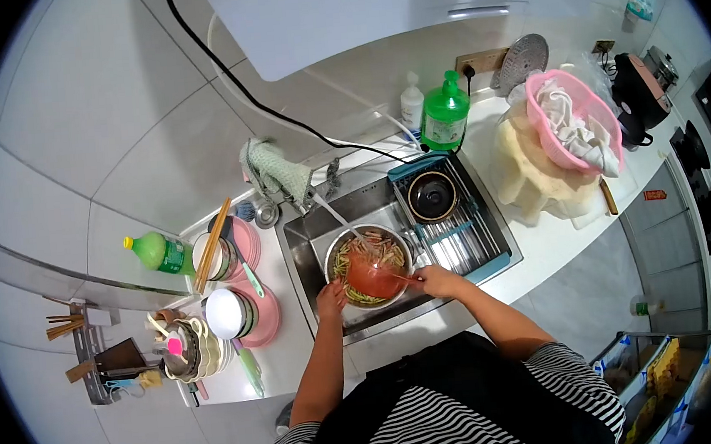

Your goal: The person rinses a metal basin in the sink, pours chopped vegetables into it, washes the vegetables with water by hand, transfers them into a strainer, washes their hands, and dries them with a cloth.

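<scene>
A round metal basin (329,263) stands in the sink, holding green and brownish strips of food in water. Over the food lies a reddish-orange, rounded utensil (372,276); its exact kind is unclear. My right hand (437,282) is closed on the narrow, handle-like end of this utensil at the basin's right side. At the lower left rim, my left hand (331,300) has its fingers bent and appears to grip the basin's edge. Water runs from the faucet (310,195) into the basin.
The sink (296,240) has a draining rack (478,244) holding a dark bowl (432,196). Left are stacked bowls (227,314), pink plates (263,314) and chopsticks (213,246). A green bottle (445,113) stands behind; a pink basin (538,116) with cloth is right.
</scene>
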Available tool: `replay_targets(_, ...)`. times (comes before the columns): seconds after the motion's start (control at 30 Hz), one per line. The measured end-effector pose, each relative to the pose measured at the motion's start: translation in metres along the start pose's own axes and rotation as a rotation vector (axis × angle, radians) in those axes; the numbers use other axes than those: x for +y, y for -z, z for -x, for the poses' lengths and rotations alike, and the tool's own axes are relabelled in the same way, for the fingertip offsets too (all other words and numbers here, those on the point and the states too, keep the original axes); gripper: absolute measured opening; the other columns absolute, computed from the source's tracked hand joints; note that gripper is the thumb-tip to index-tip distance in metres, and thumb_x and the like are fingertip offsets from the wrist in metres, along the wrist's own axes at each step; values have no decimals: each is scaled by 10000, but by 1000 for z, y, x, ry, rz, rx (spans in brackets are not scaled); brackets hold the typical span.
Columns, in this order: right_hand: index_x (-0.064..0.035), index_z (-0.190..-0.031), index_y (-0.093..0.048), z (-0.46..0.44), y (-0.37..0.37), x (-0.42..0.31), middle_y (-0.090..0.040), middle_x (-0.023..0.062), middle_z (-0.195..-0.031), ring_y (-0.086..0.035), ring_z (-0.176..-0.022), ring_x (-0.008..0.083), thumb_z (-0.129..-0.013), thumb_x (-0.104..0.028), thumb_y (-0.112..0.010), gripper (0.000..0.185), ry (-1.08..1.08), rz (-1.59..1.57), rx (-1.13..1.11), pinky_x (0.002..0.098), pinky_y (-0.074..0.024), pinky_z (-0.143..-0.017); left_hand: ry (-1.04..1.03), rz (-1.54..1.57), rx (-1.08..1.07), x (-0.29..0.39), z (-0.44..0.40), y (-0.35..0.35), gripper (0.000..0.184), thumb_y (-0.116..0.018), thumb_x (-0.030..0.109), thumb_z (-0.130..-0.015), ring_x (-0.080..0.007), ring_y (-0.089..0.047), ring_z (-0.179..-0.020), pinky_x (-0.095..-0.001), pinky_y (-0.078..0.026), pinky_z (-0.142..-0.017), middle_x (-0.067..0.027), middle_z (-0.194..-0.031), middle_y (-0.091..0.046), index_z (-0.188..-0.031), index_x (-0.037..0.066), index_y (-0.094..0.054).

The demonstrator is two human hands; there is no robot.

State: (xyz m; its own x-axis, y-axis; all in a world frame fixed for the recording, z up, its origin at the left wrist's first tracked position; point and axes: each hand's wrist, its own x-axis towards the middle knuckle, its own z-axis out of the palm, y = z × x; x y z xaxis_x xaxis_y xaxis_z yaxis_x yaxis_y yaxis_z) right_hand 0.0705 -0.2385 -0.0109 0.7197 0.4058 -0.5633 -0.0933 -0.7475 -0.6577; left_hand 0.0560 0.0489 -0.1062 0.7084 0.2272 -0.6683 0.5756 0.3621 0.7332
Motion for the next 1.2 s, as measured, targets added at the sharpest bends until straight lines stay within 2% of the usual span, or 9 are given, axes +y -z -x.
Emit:
replay_targets(0.07,-35,-1051,-560,15,9,4,-538,67,-623,-490,-415,155,-862,-250,-523,289,-148,-571,-238,295,-381,-348,18,31,76,6,7,-7,221,-478,242,-863,-97,-499,-599,-242,-429,-558,10,-750,-571,-993,88,-570)
replay_targets(0.1,-36,-1097,-539,21,5,9,-435,4,-594,-321,-372,35,-899,-220,-491,274,-121,-852,-303,180,-222,-302,39,59,106,6,7,-6,207,-486,244,-858,-96,-484,-572,-241,-426,-544,17,-713,-544,-972,97,-578)
replay_targets(0.2,-8,-1104,-530,23,-15,34,-459,42,-630,-320,-377,46,-899,-207,-493,288,-102,-1496,-574,178,-228,-312,69,104,98,5,8,-4,177,-495,245,-853,-97,-475,-539,-245,-431,-541,25,-684,-528,-916,113,-594)
replay_targets(0.4,-26,-1139,-500,46,-13,38,-420,23,-628,-291,-394,40,-904,-202,-482,294,-145,-1587,-588,176,-191,-322,96,76,54,0,6,-9,155,-505,239,-838,-105,-491,-561,-266,-444,-571,16,-694,-537,-860,114,-594)
replay_targets(0.53,-110,-1102,-521,72,9,39,-457,11,-576,-426,-446,98,-845,-226,-566,286,-160,-1014,-197,225,-310,-361,150,5,28,-17,-4,-8,134,-546,239,-815,-109,-507,-612,-296,-450,-633,18,-678,-534,-840,116,-592)
replay_targets(0.6,-73,-1052,-521,81,5,59,-568,100,-640,-559,-511,228,-754,-223,-648,357,352,-288,512,328,-439,-459,176,16,59,-20,-3,-13,127,-565,240,-807,-110,-510,-624,-300,-448,-646,21,-667,-530,-831,118,-588)
replay_targets(0.7,-46,-1001,-516,121,35,53,-612,170,-741,-611,-635,327,-678,-199,-686,395,100,-41,572,405,-485,-592,200,-44,15,-26,-3,-14,98,-591,223,-797,-112,-497,-607,-278,-428,-622,29,-633,-503,-788,128,-571)
replay_targets(0.9,-62,-984,-536,125,34,90,-617,168,-763,-602,-667,346,-654,-141,-682,369,-48,250,783,429,-476,-588,214,-125,-8,-30,1,-25,120,-563,187,-826,-117,-468,-606,-308,-419,-632,36,-621,-462,-716,142,-547)
replay_targets(1.2,-47,-966,-451,94,3,106,-595,170,-793,-605,-653,347,-674,-172,-678,391,-141,350,791,429,-486,-573,253,-201,113,-24,19,-31,183,-514,246,-859,-165,-531,-844,-364,-425,-793,-15,-844,-558,-946,115,-608)
